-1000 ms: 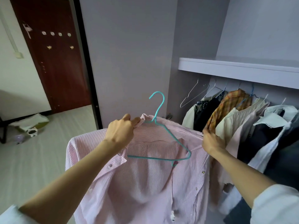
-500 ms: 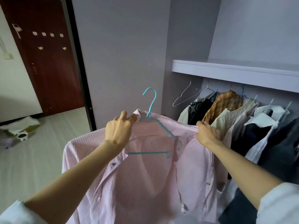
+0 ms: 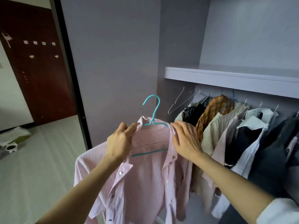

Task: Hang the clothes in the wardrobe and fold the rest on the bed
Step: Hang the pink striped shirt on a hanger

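Observation:
A pink striped shirt [image 3: 142,183] hangs open-fronted on a teal hanger [image 3: 152,110], held up in front of the wardrobe. My left hand [image 3: 119,143] grips the shirt's collar and left shoulder, and with them the hanger underneath. My right hand [image 3: 186,139] lies with fairly straight fingers on the shirt's right collar and shoulder. The hanger's hook points up and is free, left of the rail and level with the clothes.
Several garments [image 3: 226,135] hang under a white shelf [image 3: 226,78] at the right, with an empty wire hanger [image 3: 179,101] at the rail's left end. A grey wardrobe panel [image 3: 113,62] stands behind the shirt. A dark red door [image 3: 37,70] and floor lie left.
My right hand has let go of the shirt's outer shoulder and slid in to the collar, fingers now straighter. The shirt front has dropped closed over the hanger. My view has tilted a little.

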Action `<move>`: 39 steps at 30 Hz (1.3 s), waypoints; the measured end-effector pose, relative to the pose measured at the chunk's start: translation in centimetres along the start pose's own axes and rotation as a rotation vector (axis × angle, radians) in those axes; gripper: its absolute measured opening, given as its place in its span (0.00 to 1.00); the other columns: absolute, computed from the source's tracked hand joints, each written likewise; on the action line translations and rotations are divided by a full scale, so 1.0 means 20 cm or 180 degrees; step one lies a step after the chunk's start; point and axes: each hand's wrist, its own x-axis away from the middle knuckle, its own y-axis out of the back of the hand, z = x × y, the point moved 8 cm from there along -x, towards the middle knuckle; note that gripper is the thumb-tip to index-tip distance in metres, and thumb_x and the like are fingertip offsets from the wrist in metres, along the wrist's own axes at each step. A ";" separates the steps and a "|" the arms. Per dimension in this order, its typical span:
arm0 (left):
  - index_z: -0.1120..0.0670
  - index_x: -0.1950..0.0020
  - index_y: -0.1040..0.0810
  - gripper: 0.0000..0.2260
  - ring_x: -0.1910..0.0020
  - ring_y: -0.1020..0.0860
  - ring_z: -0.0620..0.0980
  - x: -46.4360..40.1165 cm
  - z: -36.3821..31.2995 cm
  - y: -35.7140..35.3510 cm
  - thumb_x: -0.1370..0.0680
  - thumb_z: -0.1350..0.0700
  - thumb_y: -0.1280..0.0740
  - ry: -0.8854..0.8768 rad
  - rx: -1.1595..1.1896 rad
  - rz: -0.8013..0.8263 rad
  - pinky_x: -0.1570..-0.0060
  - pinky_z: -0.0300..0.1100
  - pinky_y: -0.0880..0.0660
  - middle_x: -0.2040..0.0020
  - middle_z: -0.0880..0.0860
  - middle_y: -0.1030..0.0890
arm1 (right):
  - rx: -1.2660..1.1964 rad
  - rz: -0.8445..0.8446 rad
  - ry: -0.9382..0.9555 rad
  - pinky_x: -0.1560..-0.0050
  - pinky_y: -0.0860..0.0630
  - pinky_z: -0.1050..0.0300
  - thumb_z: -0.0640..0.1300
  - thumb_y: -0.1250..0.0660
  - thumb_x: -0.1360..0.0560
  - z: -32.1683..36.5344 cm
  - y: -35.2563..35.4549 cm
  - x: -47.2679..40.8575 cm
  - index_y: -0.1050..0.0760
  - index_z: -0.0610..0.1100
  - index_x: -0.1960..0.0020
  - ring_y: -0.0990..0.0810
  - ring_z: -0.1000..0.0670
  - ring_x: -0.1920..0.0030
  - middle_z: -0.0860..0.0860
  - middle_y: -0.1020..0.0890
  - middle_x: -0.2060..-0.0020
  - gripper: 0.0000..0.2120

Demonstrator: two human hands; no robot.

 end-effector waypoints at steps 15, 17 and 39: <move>0.52 0.22 0.51 0.23 0.24 0.56 0.57 0.06 -0.02 -0.21 0.17 0.52 0.51 0.0569 -0.0023 0.0620 0.29 0.62 0.57 0.22 0.55 0.50 | -0.0131 -0.0365 -0.0494 0.80 0.31 0.52 0.32 0.29 0.30 0.13 -0.03 -0.01 0.23 0.38 0.51 0.22 0.37 0.73 0.41 0.21 0.64 0.09; 0.51 0.22 0.53 0.25 0.24 0.59 0.55 0.10 -0.04 -0.25 0.18 0.46 0.55 0.0456 -0.0105 0.0823 0.30 0.62 0.62 0.22 0.53 0.55 | -0.0077 -0.0373 -0.0461 0.81 0.31 0.53 0.33 0.28 0.31 0.13 -0.04 0.00 0.23 0.38 0.51 0.21 0.38 0.73 0.42 0.21 0.65 0.10; 0.57 0.46 0.21 0.07 0.54 0.24 0.56 -0.03 0.00 -0.26 0.22 0.59 0.34 0.0144 0.1341 0.0326 0.56 0.41 0.31 0.52 0.54 0.18 | -0.0042 0.0973 -0.0452 0.58 0.29 0.48 0.47 0.41 0.20 -0.24 -0.05 0.28 0.27 0.40 0.49 0.21 0.39 0.52 0.44 0.19 0.53 0.10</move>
